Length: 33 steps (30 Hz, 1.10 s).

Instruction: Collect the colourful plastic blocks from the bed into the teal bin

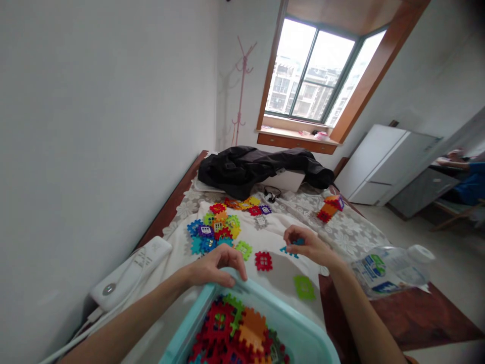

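My left hand (223,265) is closed over the far rim of a light blue plastic basket (280,301). Inside the basket lie several toothed plastic building tiles, among them an orange tile (253,328) and a red tile (217,323). My right hand (308,245) pinches a blue building tile (290,249) just above the cloth, partly hidden by the fingers. Near it on the white cloth rest a red window tile (263,261), a green tile (304,287) and a lime window tile (244,249). A heap of mixed tiles (219,226) spreads beyond my left hand.
A large clear bottle (392,270) lies right of my right forearm. A white power strip (131,273) with cables runs along the left wall. Farther back are a black jacket (235,169), a headset (273,193) and a small tile model (330,207). Another person's blue sleeve (472,184) shows far right.
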{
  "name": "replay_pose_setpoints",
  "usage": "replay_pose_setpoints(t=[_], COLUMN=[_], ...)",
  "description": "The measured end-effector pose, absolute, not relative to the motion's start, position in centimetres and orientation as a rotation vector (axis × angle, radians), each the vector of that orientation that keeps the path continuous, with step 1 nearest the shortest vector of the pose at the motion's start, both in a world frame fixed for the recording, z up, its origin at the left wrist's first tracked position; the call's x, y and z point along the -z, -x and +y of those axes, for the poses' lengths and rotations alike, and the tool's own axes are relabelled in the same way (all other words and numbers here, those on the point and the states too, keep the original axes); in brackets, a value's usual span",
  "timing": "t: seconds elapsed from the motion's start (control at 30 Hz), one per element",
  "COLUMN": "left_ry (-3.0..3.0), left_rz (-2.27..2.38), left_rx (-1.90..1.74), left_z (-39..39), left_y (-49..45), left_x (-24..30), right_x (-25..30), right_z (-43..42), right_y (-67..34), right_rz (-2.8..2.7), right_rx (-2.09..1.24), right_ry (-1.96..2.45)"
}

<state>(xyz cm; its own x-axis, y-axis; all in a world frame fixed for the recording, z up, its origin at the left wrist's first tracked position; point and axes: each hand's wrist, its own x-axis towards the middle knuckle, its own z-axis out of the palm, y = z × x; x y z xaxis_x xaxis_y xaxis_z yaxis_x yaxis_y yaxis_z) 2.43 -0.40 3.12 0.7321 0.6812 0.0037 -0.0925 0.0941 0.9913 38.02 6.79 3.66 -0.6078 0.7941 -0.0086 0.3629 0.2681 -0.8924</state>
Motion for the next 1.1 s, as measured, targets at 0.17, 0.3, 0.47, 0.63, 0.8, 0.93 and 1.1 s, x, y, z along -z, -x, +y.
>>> replay_pose_setpoints(t=[0.17, 0.3, 0.47, 0.63, 0.8, 0.93, 1.1], left_ry=[-1.347, -1.308, -1.264, -1.315, -1.355, -1.362, -1.389], left_rz=[0.527, 0.538, 0.614, 0.713, 0.747, 0.720, 0.716], left_rx=[-0.619, -0.670, -0.806, -0.936, -0.942, -0.943, -0.981], left_z=[-0.2, -0.4, -1.2, -2.3, -2.4, -2.3, -2.6], left_y=[-2.4, -2.9, -3.8, -4.2, -4.3, -4.2, -4.2], left_x=[-3.0, -2.4, -1.7, -2.9, -3.3, -3.2, -2.9], right_x=[-5.4, -4.5, -0.1, 1.4, -0.3, -1.1, -0.7], right_z=[4.6, 2.0, -1.1, -2.7, -2.4, -0.1, 3.3], right_y=[-38.8, -40.1, -41.7, -42.8, -42.2, -40.3, -33.9], right_rz=[-2.512, -2.529, -2.387, -2.463, -2.557, -2.570, -2.649], right_rx=[-1.351, -1.196, -0.944, -0.830, -0.845, -0.794, -0.658], right_ry=[1.141, 1.261, 1.380, 1.349, 1.269, 1.137, 0.857])
